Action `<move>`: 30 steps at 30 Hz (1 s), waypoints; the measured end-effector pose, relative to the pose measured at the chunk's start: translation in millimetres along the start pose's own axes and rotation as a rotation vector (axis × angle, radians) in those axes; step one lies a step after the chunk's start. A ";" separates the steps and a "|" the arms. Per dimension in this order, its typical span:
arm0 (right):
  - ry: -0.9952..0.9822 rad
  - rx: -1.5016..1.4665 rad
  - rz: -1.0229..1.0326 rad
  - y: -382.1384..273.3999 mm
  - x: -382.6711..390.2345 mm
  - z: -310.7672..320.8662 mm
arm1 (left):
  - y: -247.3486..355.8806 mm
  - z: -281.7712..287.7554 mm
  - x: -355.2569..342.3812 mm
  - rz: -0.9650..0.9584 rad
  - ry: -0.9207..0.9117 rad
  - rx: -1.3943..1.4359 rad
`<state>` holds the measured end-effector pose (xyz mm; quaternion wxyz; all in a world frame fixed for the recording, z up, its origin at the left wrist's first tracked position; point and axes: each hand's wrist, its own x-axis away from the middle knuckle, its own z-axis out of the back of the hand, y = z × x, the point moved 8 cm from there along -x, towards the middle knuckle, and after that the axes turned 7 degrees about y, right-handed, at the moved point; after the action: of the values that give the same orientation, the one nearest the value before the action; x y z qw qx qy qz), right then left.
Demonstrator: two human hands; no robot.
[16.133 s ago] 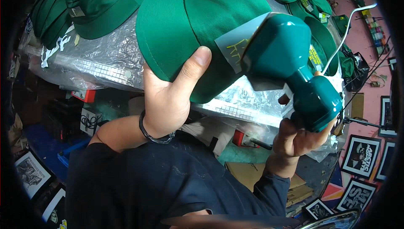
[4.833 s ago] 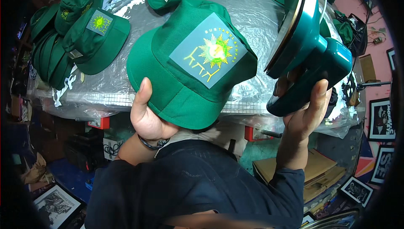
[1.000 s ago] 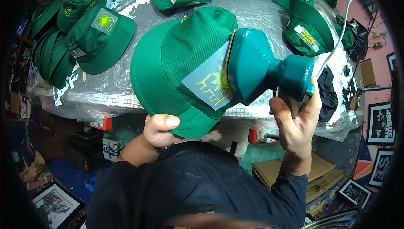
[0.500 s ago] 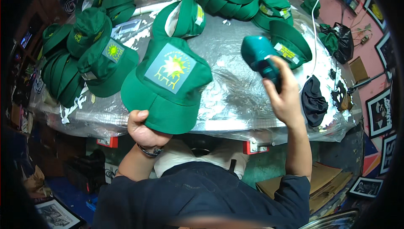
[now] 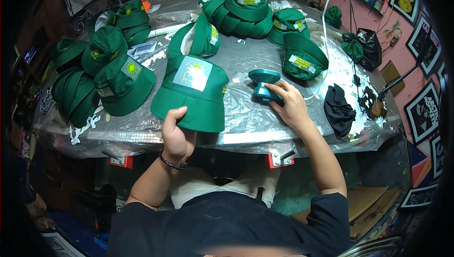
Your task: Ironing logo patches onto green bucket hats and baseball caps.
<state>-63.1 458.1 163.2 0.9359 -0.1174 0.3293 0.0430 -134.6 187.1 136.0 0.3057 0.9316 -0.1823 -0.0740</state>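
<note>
My left hand (image 5: pixel 178 136) pinches the brim of a green bucket hat (image 5: pixel 196 113), thumb on top and fingers underneath. On the hat's crown lies a pale square transfer film (image 5: pixel 193 73) with a yellow sun print under it. To the right, my right hand (image 5: pixel 289 103) has its fingers on a teal mini heat press (image 5: pixel 268 93), which is down at the table surface with its flat plate tilted up on the far side. The thumb is partly hidden behind the press. Another green hat (image 5: pixel 305 57) with a strip of film and yellow lettering rests just beyond it.
Stacked green hats (image 5: pixel 78 84) stand at the left, and more hats (image 5: pixel 248 8) at the back. Plastic sheeting (image 5: pixel 241 120) covers the table, with white scraps (image 5: pixel 158 57) scattered about. A black cloth (image 5: pixel 339 110) lies at the right, near a hanging white cord (image 5: pixel 326 30).
My right hand has lowered the heat press toward the left and onto the table. My left hand has shifted slightly right with the hat, whose brim now tilts differently. The head view has lifted.
</note>
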 end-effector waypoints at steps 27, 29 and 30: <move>-0.109 -1.683 -0.543 -90.5 -110.8 38.5 | -46.3 -68.6 44.3 0.382 -0.301 -0.147; -0.081 -1.651 -0.537 -87.1 -147.7 36.2 | -48.8 -57.2 51.9 0.500 -0.417 -0.102; -0.169 -1.683 -0.384 -88.2 -170.9 41.1 | -43.8 -53.0 53.1 0.523 -0.445 -0.174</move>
<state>-157.4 382.3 318.2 0.5503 -0.8209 0.0917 0.1220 -59.4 228.1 151.0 0.3452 0.7850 -0.4697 -0.2099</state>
